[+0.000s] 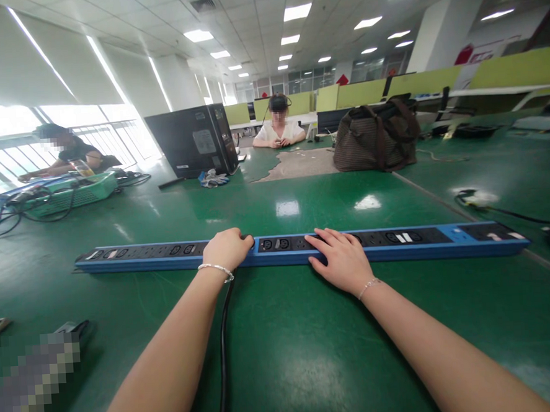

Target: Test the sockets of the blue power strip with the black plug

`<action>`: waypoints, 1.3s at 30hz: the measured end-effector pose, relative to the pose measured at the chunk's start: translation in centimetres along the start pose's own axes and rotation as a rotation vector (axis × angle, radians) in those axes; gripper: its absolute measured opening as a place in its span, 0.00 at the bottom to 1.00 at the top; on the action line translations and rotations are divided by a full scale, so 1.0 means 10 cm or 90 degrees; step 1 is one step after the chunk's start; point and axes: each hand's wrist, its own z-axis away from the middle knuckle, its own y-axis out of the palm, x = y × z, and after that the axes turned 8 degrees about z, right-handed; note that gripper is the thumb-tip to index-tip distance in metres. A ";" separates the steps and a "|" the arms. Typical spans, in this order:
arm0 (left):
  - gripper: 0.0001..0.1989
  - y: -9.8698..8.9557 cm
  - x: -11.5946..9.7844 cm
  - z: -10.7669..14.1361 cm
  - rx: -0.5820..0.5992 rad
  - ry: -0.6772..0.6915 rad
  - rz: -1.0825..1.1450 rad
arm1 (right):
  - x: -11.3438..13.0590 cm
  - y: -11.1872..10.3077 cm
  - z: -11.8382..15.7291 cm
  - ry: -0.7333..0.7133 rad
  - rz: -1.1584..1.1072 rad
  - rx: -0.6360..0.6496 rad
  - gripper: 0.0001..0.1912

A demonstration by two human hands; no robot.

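Note:
A long blue power strip (278,260) with black sockets lies crosswise on the green table. My left hand (225,251) is closed around the plug of a black power cord (224,339), just over the sockets left of the middle. Most of the plug is hidden by the fingers, so I cannot tell how far it sits in a socket. The cord hangs from under that hand and runs toward me along the tabletop. My right hand (342,259) lies open across the strip right of the middle, fingers spread on its top and front edge.
At the back stand a black computer case (191,143), with gloves (213,178) beside it, and a brown bag (376,136). A green basket (78,193) with cables is at the left. Another cable (512,209) lies at the right. Two other people sit farther off.

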 end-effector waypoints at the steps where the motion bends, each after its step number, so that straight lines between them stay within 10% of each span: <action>1: 0.21 -0.01 -0.01 0.00 0.004 0.000 -0.004 | 0.00 0.00 0.00 0.001 -0.001 0.001 0.22; 39: 0.23 0.09 0.03 -0.20 0.141 0.056 -0.062 | 0.01 -0.01 0.00 0.006 -0.009 0.015 0.23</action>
